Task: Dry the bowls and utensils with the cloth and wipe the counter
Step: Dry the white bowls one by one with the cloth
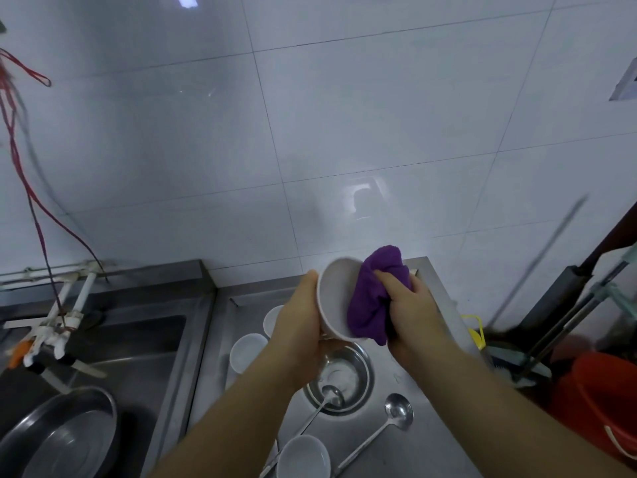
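Note:
My left hand [299, 322] grips a white bowl [333, 298], held tilted above the steel counter [427, 439]. My right hand [410, 312] clutches a bunched purple cloth [370, 298] and presses it into the bowl's inside. Below them stands a steel bowl [344, 377] with a spoon [322, 407] lying in it. A ladle [393, 422] lies on the counter to its right. White bowls sit near it: one at the front [303, 457], one to the left [245, 351], and one [272, 319] partly hidden behind my left wrist.
A sink [138, 357] lies to the left, with a large steel basin [62, 439] in it and taps [58, 326] above. An orange bucket [599, 401] and mop handles [568, 312] stand right of the counter. White wall tiles rise behind.

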{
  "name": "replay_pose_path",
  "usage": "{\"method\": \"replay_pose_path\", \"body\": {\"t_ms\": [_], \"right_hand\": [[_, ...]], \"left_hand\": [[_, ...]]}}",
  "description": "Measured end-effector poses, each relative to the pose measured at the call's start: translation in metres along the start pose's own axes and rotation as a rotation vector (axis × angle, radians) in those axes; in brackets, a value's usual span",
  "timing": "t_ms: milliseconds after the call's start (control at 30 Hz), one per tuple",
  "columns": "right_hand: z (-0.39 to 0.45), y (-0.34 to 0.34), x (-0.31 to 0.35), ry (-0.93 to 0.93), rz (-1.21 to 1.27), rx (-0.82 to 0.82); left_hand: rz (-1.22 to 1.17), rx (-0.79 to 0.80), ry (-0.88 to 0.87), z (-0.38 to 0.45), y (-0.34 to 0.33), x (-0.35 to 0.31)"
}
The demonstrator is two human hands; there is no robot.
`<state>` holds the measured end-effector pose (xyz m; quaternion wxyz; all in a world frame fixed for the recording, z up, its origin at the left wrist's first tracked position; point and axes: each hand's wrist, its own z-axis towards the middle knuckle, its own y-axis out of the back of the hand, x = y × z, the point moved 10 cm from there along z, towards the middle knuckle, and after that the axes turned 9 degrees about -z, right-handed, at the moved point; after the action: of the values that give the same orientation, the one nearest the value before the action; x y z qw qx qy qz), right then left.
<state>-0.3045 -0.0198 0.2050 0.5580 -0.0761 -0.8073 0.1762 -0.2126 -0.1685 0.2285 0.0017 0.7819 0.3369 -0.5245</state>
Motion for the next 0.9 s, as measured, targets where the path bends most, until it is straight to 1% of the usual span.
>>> {"method": "replay_pose_path", "body": {"t_ms": [67, 133, 167, 233, 300, 400, 500, 567, 600, 667, 733, 800, 900], "right_hand": [[-0.001, 0.001, -0.001, 0.029, -0.022, -0.021], [0.0, 0.002, 0.0, 0.055, -0.069, -0.031], [0.0, 0.0, 0.001, 0.051, -0.073, -0.013], [-0.002, -0.01, -0.001, -0.019, -0.009, 0.054], [-0.007, -0.022, -0.005, -0.11, 0.077, 0.114], [-0.02, -0.037, -0.01, -0.184, 0.192, 0.18], [-0.031, -0.042, -0.02, -0.207, 0.274, 0.175], [-0.034, -0.04, -0.024, -0.194, 0.325, 0.162], [-0.034, -0.037, -0.024, -0.177, 0.334, 0.151], [-0.032, -0.028, -0.017, -0.124, 0.317, 0.14], [-0.03, -0.025, -0.009, -0.096, 0.291, 0.158], [-0.03, -0.026, -0.004, -0.09, 0.262, 0.176], [-0.028, -0.023, -0.005, -0.09, 0.199, 0.169]], "left_hand": [[0.12, -0.014, -0.052, 0.0, -0.001, -0.005], [0.285, -0.034, -0.153, -0.001, 0.002, -0.014], [0.36, -0.06, -0.221, -0.002, 0.006, -0.02], [0.433, -0.109, -0.346, -0.005, 0.011, -0.03], [0.389, -0.137, -0.412, -0.009, 0.012, -0.033], [0.172, -0.143, -0.436, -0.012, 0.011, -0.029], [0.04, -0.137, -0.427, -0.01, 0.007, -0.02], [0.028, -0.108, -0.411, -0.01, 0.004, -0.013], [0.073, -0.096, -0.418, -0.01, 0.003, -0.011], [0.247, -0.087, -0.417, -0.014, 0.005, -0.01], [0.365, -0.033, -0.408, -0.018, 0.006, -0.014], [0.445, 0.024, -0.421, -0.021, 0.006, -0.03], [0.611, 0.093, -0.495, -0.023, 0.001, -0.061]]}}
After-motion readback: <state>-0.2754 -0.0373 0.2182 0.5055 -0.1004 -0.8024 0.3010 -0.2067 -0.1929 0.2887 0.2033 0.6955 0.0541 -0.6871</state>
